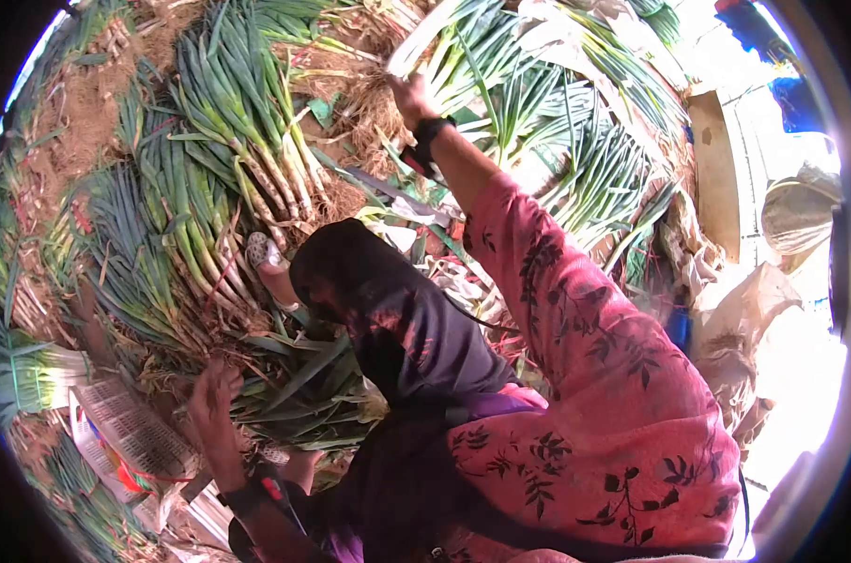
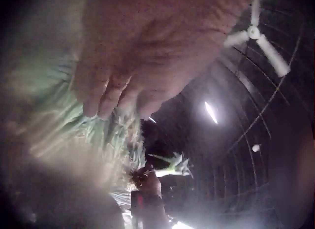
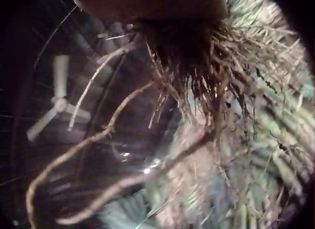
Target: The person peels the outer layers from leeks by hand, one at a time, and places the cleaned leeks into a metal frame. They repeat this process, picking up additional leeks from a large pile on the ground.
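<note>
Pink flowered sleeve is stretched up and away. At its end a green onion is held high over the heaps, clamped in the right hand with fingers curled round the white stalk and roots dangling. Low down, the left hand is laid on the leaf pile, fingers straight and together.

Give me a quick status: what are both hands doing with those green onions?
Right hand raised, gripping one green onion near its roots. Left hand low on loose leaves, grip unclear. Onion bundles piled ahead; nothing in the way.
</note>
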`<state>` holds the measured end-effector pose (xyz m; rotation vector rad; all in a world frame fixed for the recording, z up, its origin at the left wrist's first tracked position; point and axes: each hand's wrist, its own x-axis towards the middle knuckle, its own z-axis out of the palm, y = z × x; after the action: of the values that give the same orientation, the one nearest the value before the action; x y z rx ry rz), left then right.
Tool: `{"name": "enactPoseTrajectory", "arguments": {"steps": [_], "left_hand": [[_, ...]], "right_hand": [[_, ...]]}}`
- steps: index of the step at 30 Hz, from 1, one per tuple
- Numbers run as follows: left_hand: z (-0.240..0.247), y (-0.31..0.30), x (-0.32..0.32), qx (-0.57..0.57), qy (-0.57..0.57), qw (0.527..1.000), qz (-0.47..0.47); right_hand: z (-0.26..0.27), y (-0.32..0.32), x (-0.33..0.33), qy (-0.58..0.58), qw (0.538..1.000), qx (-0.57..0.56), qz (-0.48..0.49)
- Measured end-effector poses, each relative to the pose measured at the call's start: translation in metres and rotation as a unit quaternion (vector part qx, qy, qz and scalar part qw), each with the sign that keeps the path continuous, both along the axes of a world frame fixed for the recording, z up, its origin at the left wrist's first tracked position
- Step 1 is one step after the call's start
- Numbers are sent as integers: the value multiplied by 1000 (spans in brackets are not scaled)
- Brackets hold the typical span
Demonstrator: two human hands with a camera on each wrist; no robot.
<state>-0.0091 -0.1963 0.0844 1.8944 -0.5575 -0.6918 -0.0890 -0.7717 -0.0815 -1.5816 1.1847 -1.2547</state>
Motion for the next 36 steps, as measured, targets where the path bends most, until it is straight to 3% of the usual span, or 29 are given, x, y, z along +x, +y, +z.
{"name": "enactPoseTrajectory", "arguments": {"steps": [1, 2, 3, 4, 5, 6, 7, 8, 9, 10, 13, 14, 15, 18, 19, 20, 21, 24, 25, 26, 27, 28, 29, 30, 31, 32, 33, 34, 36], "left_hand": [[-17, 16, 5, 31, 33, 999, 26], [-35, 33, 10, 62, 66, 995, 52], [-56, 53, 13, 70, 72, 994, 50], [-75, 72, 13, 66, 98, 991, 63], [-91, 91, 13, 63, 124, 987, 77], [-96, 96, 16, 76, 129, 986, 74], [-98, 101, -1, 92, 140, 983, 73], [-100, 112, 1, 107, 150, 980, 72], [-105, 110, 0, 121, 161, 977, 71], [-108, 106, -4, 135, 171, 973, 72], [-123, 94, -15, 173, 202, 961, 72], [-128, 97, -14, 185, 213, 957, 73], [-132, 103, -17, 198, 224, 951, 75], [-149, 115, -22, 219, 253, 938, 92], [-157, 115, -18, 224, 262, 933, 97], [-157, 136, -18, 230, 271, 929, 102], [-159, 155, -22, 236, 279, 925, 107], [-173, 147, -21, 244, 297, 916, 112], [-166, 135, -21, 246, 294, 919, 92], [-155, 119, -21, 247, 290, 922, 72], [-132, 87, -29, 247, 290, 922, 70], [-103, 41, -44, 301, 185, 935, 28], [-88, 15, -51, 348, 77, 935, -9], [-89, 11, -49, 342, 74, 937, -1], [-90, 10, -47, 335, -36, 929, -156], [-91, 17, -46, 320, -146, 886, -303], [-106, 36, -46, 261, -87, 929, -246], [-102, 41, -51, 263, -92, 930, -240], [-92, 47, -66, 234, 80, 962, -111]], "right_hand": [[8, 25, -20, 106, 990, 84, -23], [14, 55, -56, 116, 975, 185, 32], [-104, 21, -72, 123, 986, 109, 42], [-117, 48, -98, 169, 982, 83, -10], [-119, 55, -134, 238, 939, 243, 57], [-94, 83, -153, 299, 916, 268, 8], [-230, 51, -197, 389, 920, 46, 8], [-204, 71, -215, 408, 907, 96, -38], [-196, 76, -234, 523, 850, 14, -64], [-195, 72, -252, 347, 916, 167, -116], [-211, 61, -274, 398, 890, 138, -174], [-216, 56, -281, 439, 873, 103, -183], [-177, 60, -276, 507, 841, 79, -171], [-166, 40, -275, 517, 817, 234, -102], [-189, 31, -285, 353, 895, 265, -64], [-185, 24, -279, 292, 895, 335, -45], [-183, 22, -271, 294, 894, 335, -43], [-181, 22, -256, 220, 890, 392, -79], [-228, 7, -275, 243, 903, 352, -47], [-212, 5, -265, 339, 869, 360, -10], [-236, -4, -268, 496, 834, 228, 78], [-260, -13, -267, 626, 758, 84, 163], [-231, -5, -256, 380, 885, 258, 76], [-189, 10, -241, 89, 911, 403, -14], [-160, 23, -230, -42, 908, 416, -24], [-136, 31, -226, -109, 911, 396, -35], [-108, 33, -233, -136, 910, 391, 30], [-77, 33, -249, -163, 904, 385, 92], [-11, 36, -274, -206, 898, 348, 175]]}}
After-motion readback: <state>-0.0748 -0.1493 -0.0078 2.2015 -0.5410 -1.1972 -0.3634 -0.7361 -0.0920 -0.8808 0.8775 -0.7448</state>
